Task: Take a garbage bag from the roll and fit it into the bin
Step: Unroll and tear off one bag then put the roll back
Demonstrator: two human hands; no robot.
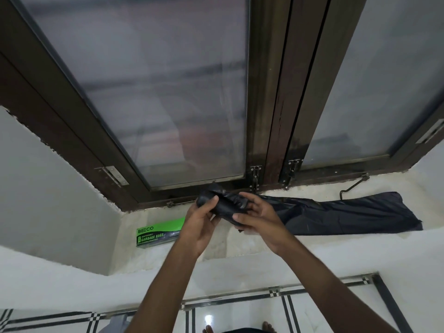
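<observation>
My left hand (200,218) grips the near end of the black roll of garbage bags (222,204), fingers curled round it, and my right hand (258,218) pinches the other side of the roll between thumb and fingers. I hold it raised just above the pale stone window sill (336,239). From the roll a loose black bag (348,216) runs out to the right and lies flat along the sill. To the left, partly behind my left wrist, a green box (157,233) printed "GARBAGE BAGS" lies on the sill. Behind it all stands a window (168,92) with a dark brown frame and frosted panes, bolts at the bottom of the frame. White walls flank the sill, and below is a white tiled floor (240,316) with black lines. I see no bin in view
</observation>
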